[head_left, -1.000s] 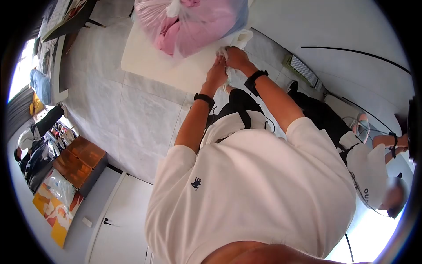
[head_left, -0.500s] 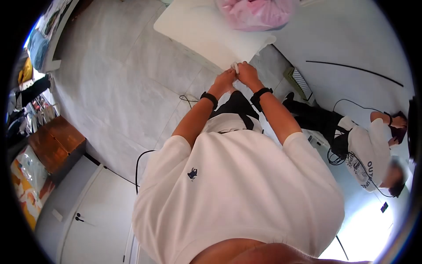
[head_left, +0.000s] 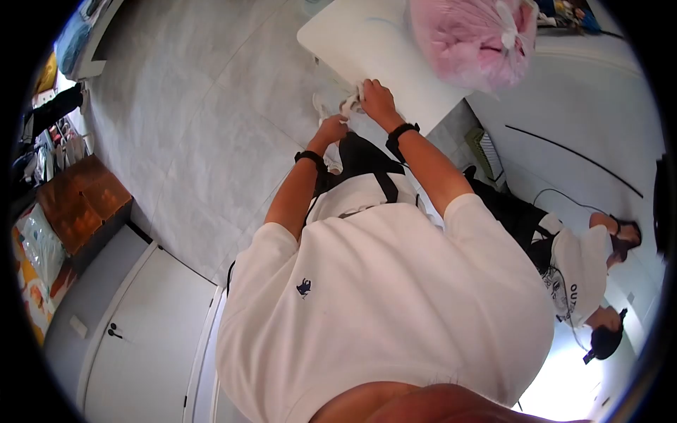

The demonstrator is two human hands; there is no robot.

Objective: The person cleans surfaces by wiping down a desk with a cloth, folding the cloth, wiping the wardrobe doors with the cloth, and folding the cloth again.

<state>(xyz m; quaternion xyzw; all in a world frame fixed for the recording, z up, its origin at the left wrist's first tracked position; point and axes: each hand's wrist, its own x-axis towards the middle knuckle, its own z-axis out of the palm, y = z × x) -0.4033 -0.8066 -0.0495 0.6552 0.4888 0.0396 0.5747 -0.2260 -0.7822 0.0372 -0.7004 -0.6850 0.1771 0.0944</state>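
My left hand is near, its grip unclear; my right, farther out, pinches a white strip between them — hands apart now, together before. Beyond — white table, pink bag far right.

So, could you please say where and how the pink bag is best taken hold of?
Probably by the white gathered neck of the pink bag, from above: it is uncovered and the plastic bunches there, while the rounded sides show no handle.
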